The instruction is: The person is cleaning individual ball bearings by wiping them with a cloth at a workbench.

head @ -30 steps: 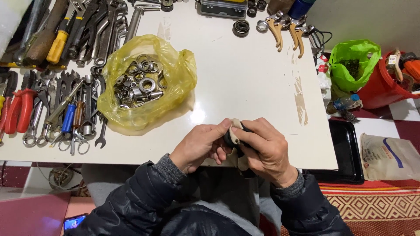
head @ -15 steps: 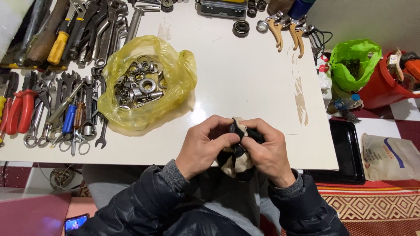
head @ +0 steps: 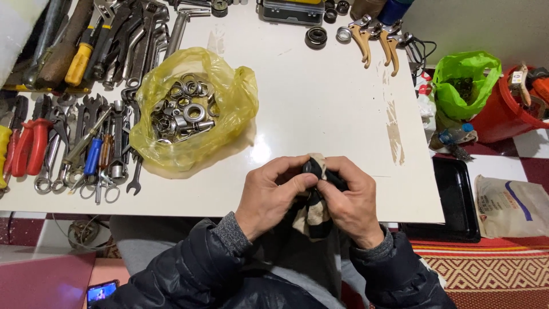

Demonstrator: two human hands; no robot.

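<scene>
At the near surface [head: 320, 109] edge, both hands work a rag.
Left hand [head: 271, 194] and right hand [head: 351, 200] fingers clamp a dark round part [head: 311, 167] inside the rag [head: 313, 214], steadying it for wiping.

The small dark round part [head: 311, 167] is mostly wrapped in the stained beige rag [head: 313, 213] and covered by the fingers of the left hand [head: 273, 195] and the right hand [head: 350, 200], so its shape cannot be told. The steel rings and bearings in the crumpled yellow plastic bag [head: 229, 97] overlap too closely to count. The red-handled pliers [head: 26, 146] and the wrenches beside them run off the left edge. The dark contents of the green plastic bag [head: 464, 77] are too small to identify. The grey lidded case [head: 289, 10] on the white bench [head: 320, 97] is cut by the top edge.
</scene>
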